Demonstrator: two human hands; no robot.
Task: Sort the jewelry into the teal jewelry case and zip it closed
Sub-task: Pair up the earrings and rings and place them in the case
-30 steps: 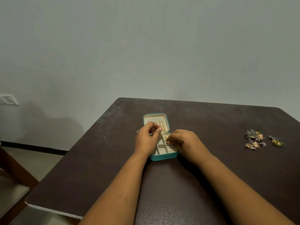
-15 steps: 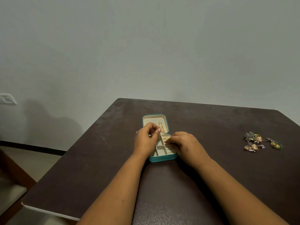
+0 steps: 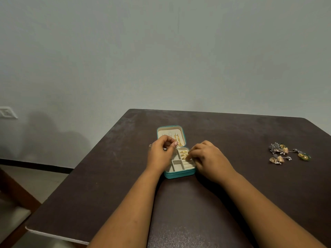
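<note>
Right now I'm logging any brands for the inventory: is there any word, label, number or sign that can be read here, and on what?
None can be read.
Teal jewelry case: no print shows on its rim, lid lining or trays.
Wall switch plate: blank as far as can be seen; too small to tell any marking.
Loose earrings on the table: no tags or lettering visible.
</note>
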